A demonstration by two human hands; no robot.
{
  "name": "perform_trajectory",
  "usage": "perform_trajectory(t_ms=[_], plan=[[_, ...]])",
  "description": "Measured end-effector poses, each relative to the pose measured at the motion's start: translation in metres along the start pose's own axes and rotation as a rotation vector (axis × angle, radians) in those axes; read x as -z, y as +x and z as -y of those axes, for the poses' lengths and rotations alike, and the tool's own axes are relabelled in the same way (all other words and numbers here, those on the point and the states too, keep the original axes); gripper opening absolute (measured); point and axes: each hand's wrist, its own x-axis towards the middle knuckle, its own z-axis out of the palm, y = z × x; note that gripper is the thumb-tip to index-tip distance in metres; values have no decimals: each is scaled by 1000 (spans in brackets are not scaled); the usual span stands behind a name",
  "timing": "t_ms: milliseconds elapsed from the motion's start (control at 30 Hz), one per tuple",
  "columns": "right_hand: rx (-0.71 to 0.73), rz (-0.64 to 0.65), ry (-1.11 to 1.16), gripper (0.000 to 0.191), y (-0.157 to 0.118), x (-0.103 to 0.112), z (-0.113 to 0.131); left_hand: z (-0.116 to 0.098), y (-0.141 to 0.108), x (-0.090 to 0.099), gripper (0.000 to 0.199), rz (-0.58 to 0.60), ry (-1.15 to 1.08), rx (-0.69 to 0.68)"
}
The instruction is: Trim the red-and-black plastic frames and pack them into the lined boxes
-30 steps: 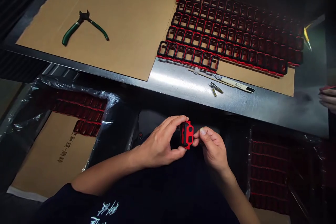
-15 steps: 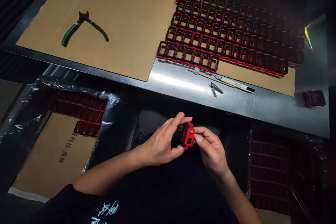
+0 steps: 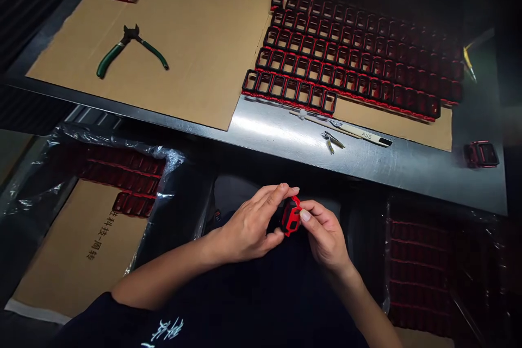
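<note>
- Red-and-black frame [image 3: 291, 217]: held between both hands, beside the table [image 3: 265, 130].
- Left hand [image 3: 252, 224]: clamped across its ends.
- Right hand [image 3: 328, 236]: fingertips together at its red face.
- Similar frames [image 3: 383, 91]: five rows, nearest shorter; completion cannot be told.

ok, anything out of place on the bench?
One red-and-black part sits alone on the right end of the metal table, apart from the rows of similar parts. No spill visible; far rows too dark to check for damage.
</note>
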Motion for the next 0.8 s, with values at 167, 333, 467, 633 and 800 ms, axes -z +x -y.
perform_trajectory(t_ms=[167,333,467,633,800], plan=[[5,0,8,18,1,1,-2,1,0,0,101,8,27,-33],[13,-11,9,20,2,0,-1,2,-1,0,103,27,9,-22],[-54,-30,98,22,3,-2,1,1,-3,0,107,66,-63,34],[-140,-59,215,26,5,-7,6,1,-5,1,105,106,-115,109],[-194,-69,289,30,7,-9,8,1,-5,3,104,107,-151,147]])
